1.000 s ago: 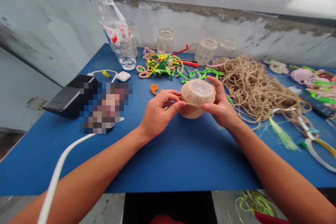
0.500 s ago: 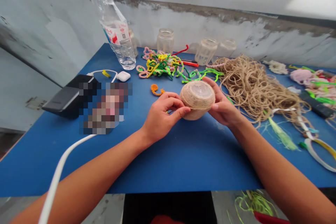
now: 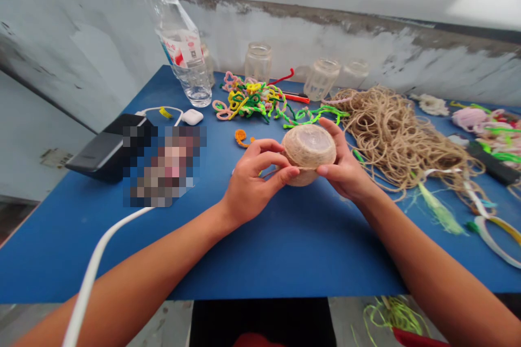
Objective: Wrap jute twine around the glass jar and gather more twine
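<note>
My left fingers and right fingers gripped a twine-wrapped glass jar, base up, near the middle of the blue bench. Behind stood clear jars and a plastic bottle part-filled with clear liquid.

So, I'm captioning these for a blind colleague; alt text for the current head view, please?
A person's left hand and right hand hold a twine-wrapped container, its pale round end facing up, over a blue table. Beyond it lie tangled colourful fuzzy stems, with clear jars behind; a heap of twine lies to the right.
</note>
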The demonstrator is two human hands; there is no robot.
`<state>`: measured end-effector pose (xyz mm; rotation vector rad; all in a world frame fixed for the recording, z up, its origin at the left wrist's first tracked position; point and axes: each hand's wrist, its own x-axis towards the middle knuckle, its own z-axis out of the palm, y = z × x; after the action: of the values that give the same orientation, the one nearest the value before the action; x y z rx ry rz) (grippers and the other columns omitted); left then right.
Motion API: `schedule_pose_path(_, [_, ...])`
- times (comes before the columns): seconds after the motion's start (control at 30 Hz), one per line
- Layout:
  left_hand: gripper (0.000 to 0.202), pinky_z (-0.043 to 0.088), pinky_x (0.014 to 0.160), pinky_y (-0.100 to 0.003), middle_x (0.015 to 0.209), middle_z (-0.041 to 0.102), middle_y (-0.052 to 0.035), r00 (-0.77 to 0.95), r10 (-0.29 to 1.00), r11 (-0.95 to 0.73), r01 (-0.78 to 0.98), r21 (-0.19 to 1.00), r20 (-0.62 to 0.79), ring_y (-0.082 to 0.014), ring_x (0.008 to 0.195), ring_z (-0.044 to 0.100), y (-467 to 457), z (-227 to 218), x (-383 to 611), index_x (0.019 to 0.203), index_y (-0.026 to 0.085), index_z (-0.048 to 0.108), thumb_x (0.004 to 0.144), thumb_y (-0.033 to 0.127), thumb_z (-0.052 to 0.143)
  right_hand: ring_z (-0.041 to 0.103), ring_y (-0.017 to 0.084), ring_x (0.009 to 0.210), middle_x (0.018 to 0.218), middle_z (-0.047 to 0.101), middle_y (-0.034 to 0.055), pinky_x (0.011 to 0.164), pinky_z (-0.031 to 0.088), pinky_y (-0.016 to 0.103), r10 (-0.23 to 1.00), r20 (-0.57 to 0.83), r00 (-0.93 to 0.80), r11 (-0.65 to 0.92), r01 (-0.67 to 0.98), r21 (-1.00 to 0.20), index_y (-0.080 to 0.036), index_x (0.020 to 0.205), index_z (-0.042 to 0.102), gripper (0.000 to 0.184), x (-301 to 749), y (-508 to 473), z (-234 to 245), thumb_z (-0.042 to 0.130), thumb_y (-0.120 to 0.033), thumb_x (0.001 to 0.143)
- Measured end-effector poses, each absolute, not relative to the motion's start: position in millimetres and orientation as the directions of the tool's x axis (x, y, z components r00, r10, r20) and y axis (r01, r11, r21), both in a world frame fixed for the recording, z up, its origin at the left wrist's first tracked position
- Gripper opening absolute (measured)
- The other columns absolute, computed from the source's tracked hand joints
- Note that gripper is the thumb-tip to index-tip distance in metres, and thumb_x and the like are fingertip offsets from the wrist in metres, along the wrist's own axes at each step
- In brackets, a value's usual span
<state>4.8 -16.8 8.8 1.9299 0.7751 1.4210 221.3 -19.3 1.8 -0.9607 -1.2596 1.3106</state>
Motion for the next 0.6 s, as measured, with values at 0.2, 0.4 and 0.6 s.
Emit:
schedule_pose_path(0.2, [0.02,0.052,0.098,-0.029,0.106,0.07,-0.0049,0.22,0.817,-0.557,0.063,0.828,0.533,-0.0126,0.101,0.066,-14.0,5.8,5.8,0.085,0.021,0.074,0.086,0.041,0.073,0.056,0.025,0.132,0.14,0.054,-0.001,0.122,0.039,0.051,0.985,0.122,-0.123,0.107,-0.12,-0.987,-0.044,0.135,0.036,0.097,219.5,-19.1,2.9,0.091,-0.043,0.055])
schedule_pose_path(0.4, [0.027,0.05,0.107,-0.036,0.114,0.07,-0.0077,0.254,0.854,-0.482,0.055,0.874,0.455,-0.0168,0.11,0.065,-12.1,4.4,5.6,0.084,0.019,0.073,0.086,0.046,0.071,0.054,0.026,0.133,0.136,0.053,0.0014,0.122,0.037,0.051,0.982,0.157,-0.105,0.155,-0.027,-0.988,-0.043,0.139,0.032,0.102,217.6,-20.4,5.0,0.089,-0.049,0.056])
schedule_pose_path(0.6, [0.026,0.049,0.106,-0.036,0.11,0.071,-0.0071,0.256,0.855,-0.475,0.04,0.879,0.45,-0.0168,0.11,0.065,-11.5,5.6,5.4,0.082,0.02,0.073,0.085,0.046,0.073,0.049,0.026,0.139,0.141,0.049,0.0034,0.128,0.03,0.052,0.97,0.223,-0.101,0.225,0.009,-0.974,-0.04,0.14,0.027,0.102,213.2,-23.6,4.2,0.089,-0.046,0.059])
